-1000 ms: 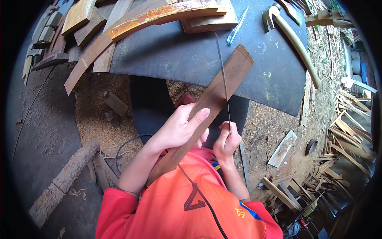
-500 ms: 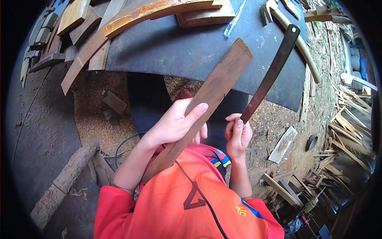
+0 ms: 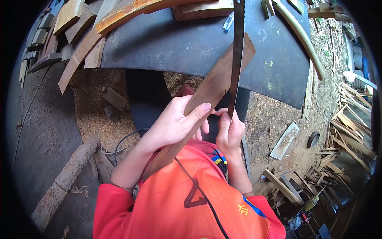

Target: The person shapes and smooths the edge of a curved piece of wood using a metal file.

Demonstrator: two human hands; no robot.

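Observation:
My left hand (image 3: 179, 119) is closed around a flat brown wooden board (image 3: 211, 88), its thumb lying across the upper face. The board slants from my shirt up over the edge of the dark table, and a small dark notch shows on its right edge. In my right hand (image 3: 230, 133) is a long, thin, dark saw blade (image 3: 238, 47), gripped at its lower end by thumb and curled fingers. The blade stands nearly upright in view and overlaps the right side of the board close to the notch. Its upper tip runs out of the frame.
On the dark table (image 3: 159, 51) lie a curved wooden piece (image 3: 131, 12), a pen (image 3: 228, 23) and a hammer (image 3: 298, 32). Wood scraps (image 3: 350, 147) are heaped at the right. A log (image 3: 67, 179) lies at the lower left, and sawdust covers the ground.
My right hand has moved left toward the board, and the saw blade has swung from leaning right to nearly upright, now crossing over the board. My left hand keeps its hold.

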